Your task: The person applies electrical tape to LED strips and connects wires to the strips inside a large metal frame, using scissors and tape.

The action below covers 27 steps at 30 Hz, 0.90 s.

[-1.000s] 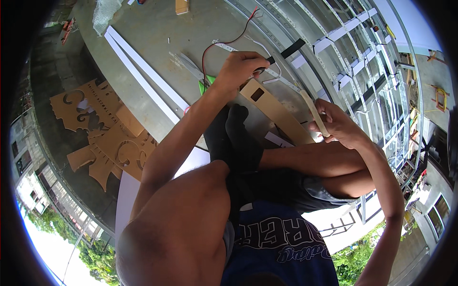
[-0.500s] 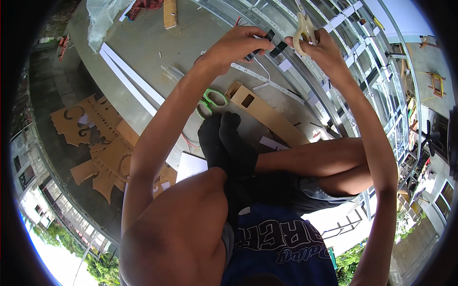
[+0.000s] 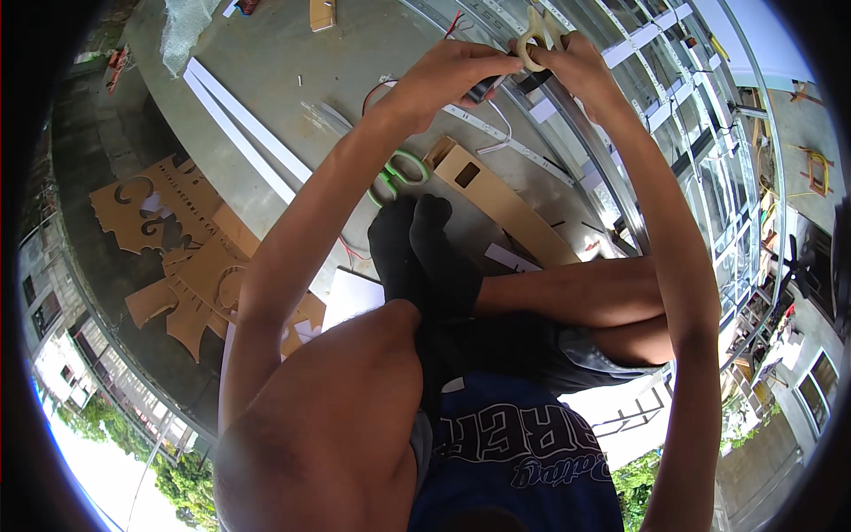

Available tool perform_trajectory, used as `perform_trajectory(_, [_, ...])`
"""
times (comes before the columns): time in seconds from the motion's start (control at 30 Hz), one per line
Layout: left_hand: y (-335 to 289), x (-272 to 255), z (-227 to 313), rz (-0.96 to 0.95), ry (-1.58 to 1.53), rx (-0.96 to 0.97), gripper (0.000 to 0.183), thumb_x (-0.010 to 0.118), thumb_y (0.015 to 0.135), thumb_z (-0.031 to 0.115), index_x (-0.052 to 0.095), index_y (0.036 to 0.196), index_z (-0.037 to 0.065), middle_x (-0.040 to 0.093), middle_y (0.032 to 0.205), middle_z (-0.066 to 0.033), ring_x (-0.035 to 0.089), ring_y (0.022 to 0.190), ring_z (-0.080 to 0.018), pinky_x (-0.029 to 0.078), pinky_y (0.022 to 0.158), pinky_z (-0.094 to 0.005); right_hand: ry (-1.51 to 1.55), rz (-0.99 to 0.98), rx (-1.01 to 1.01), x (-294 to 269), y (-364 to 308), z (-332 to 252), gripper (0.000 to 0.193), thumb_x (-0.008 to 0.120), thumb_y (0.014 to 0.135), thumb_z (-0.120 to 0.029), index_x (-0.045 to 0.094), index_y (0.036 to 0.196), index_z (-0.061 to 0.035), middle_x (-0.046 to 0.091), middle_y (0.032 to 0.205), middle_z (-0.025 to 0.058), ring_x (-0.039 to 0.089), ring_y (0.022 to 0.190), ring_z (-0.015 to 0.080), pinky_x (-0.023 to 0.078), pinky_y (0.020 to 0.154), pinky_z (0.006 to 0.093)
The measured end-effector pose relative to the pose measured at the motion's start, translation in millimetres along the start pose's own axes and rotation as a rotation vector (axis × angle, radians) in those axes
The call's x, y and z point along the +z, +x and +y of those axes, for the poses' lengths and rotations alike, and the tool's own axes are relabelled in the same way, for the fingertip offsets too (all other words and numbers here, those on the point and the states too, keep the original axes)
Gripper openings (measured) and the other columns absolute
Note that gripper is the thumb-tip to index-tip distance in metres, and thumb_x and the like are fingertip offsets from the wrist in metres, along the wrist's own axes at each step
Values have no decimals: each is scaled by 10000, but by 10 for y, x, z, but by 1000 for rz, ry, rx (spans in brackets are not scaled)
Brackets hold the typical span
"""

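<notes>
While the left hand (image 3: 433, 84) has its fingers clamped on the black roll (image 3: 482, 89), held above the floor (image 3: 266, 66) well in from its left edge, the right hand (image 3: 581, 73) has its fingers clamped on the cream scissors (image 3: 529, 44). The roll should be light and firm, best gripped by its rim; the strip (image 3: 534, 82) (probably tacky) looks soft, so a light pinch would suit.

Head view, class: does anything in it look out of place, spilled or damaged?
The green-handled scissors lie close beside the person's dark socks, arguably an odd place for a sharp tool. At left, the cut-out cardboard sits in a ragged, overlapping heap. I see no clear spill.
</notes>
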<state>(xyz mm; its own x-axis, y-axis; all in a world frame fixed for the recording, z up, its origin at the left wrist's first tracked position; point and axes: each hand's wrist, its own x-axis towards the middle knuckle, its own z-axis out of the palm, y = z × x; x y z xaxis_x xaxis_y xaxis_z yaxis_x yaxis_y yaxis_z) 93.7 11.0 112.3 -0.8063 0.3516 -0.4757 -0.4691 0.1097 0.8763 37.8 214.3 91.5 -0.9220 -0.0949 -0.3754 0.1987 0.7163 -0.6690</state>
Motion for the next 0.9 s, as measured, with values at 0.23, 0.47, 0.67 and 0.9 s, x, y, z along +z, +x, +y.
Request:
perform_trajectory(0.23, [-218,-67,-426,269,350,94,384,609,889,369,670,1083,44,608,772,-2,519,730,-55,402,686,-224,-40,-10,52,-1,-68,-31,491,685,773,-364,601,907,100,555,701,73,506,643,129,420,599,310])
perform_trajectory(0.47, [-256,24,-730,335,81,144,282,659,859,282,691,1033,63,519,562,-9,443,522,-39,354,486,-240,-77,247,-208,-147,-535,-235,720,732,717,-485,526,1003,143,505,1036,244,553,917,276,449,784,382])
perform_trajectory(0.67, [-265,-46,-624,308,10,208,202,680,839,215,720,958,58,543,576,13,464,517,-30,349,478,-215,-49,-289,-47,-572,-1654,-333,449,752,729,-330,488,888,-2,473,817,91,469,760,207,389,701,341])
perform_trajectory(0.9, [-277,-28,-487,327,-64,108,175,673,826,170,719,928,36,579,631,15,487,540,-44,395,511,-205,-103,-453,214,-393,-1702,-141,547,756,705,-445,535,867,28,525,812,119,520,761,208,406,679,329])
